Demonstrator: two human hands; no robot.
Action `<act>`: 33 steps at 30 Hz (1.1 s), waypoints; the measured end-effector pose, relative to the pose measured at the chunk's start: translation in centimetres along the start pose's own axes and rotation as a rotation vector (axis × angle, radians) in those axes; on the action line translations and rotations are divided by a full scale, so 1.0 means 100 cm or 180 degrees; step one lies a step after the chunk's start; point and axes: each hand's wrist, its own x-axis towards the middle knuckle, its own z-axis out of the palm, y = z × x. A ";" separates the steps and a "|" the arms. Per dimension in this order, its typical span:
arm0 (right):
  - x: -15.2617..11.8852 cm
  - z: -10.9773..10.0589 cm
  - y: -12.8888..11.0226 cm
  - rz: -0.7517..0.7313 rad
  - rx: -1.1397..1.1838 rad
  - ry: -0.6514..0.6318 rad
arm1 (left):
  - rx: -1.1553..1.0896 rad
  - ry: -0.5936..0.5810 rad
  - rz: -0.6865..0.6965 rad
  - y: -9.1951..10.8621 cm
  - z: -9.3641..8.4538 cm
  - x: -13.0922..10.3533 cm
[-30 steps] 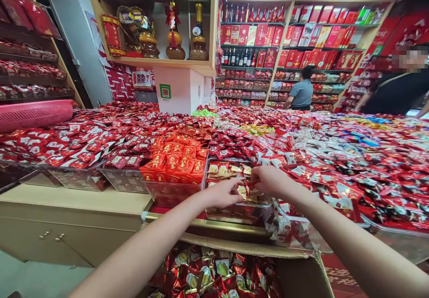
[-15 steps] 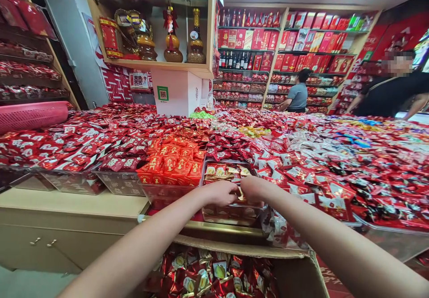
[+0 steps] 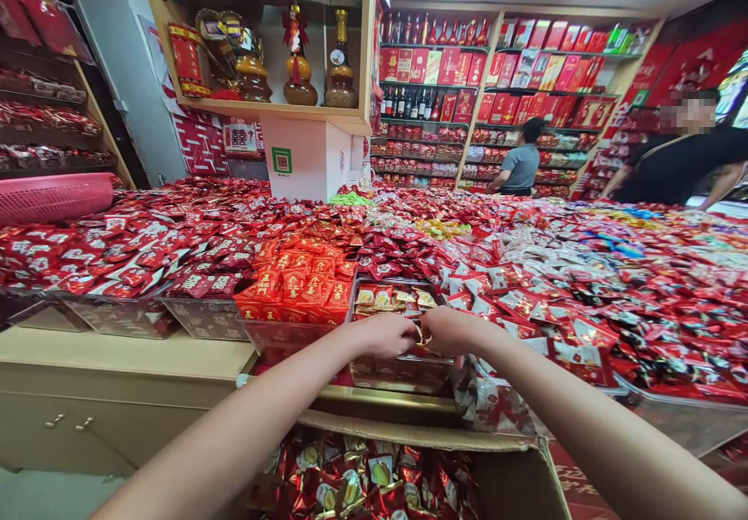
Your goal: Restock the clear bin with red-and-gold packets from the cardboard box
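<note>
Now that the right hand (image 3: 447,329) has drawn in toward the left hand (image 3: 386,334) over the last second, the gap between their fingertips has narrowed to a sliver, so both appear to work at one spot. That spot is the front part of a clear, rectangular plastic bin (image 3: 403,378). Fingers are curled on each hand; a gold edge shows between them, but I cannot tell whether either grip is clamped on anything. Gold-and-red wrapped sweets (image 3: 386,299) lie in the bin behind the hands, some in a row, below its rim. Just left, a clear plastic tub (image 3: 292,341) is heaped above its rim with glossy orange-red packets (image 3: 309,286). Below, an open brown cardboard box (image 3: 421,434) holds loose red-and-gold foil sweets (image 3: 382,471) printed with a yellow fruit.
</note>
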 end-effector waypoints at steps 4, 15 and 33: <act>-0.016 -0.025 -0.002 -0.0065 -0.0150 0.0021 | 0.0115 -0.0042 -0.0018 0.002 0.002 0.001; -0.052 -0.050 0.031 -0.0362 -0.0114 0.1161 | 0.0292 -0.0354 -0.0081 0.004 0.001 0.008; -0.125 0.091 0.006 -0.0879 0.1146 -0.0255 | 0.0352 -0.0556 -0.0316 0.002 -0.010 0.011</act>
